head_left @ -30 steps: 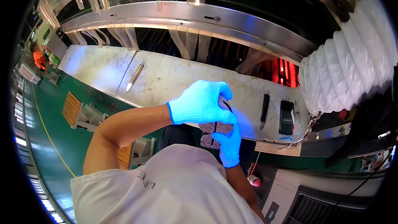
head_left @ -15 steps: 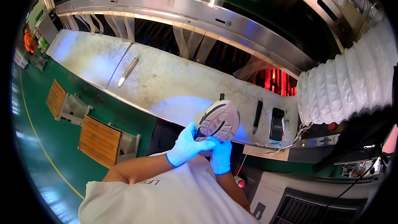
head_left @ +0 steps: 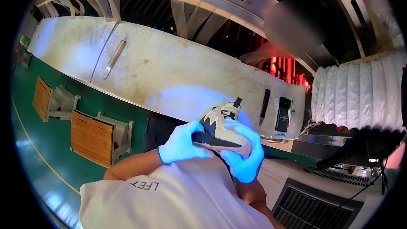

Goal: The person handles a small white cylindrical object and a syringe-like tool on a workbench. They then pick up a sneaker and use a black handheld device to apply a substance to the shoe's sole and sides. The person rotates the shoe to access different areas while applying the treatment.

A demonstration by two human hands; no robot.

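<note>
Both my gloved hands hold a pale sneaker [head_left: 218, 127] in front of my body, at the near edge of the workbench. The shoe has black side markings, a dark strap and a black pull tab, and lies tilted on its side. My left hand [head_left: 180, 144] is closed on the sole side at the left. At the right, my right hand [head_left: 248, 152] wraps round the other end, fingers on the upper and thumb below. The white gloves glow blue under the light.
On the pale workbench [head_left: 157, 63] lie a knife [head_left: 114, 59], a black slim tool [head_left: 265, 107] and a black handheld device [head_left: 283, 114]. Behind it red-lit rollers [head_left: 284, 70] run past clear strip curtains. A white ribbed duct [head_left: 352, 97] stands right; wooden-topped stools [head_left: 92, 138] stand left.
The sneaker has turned in my hands from its sole facing up to showing its side and upper. My right hand has moved to the shoe's right end. The view has shifted.
</note>
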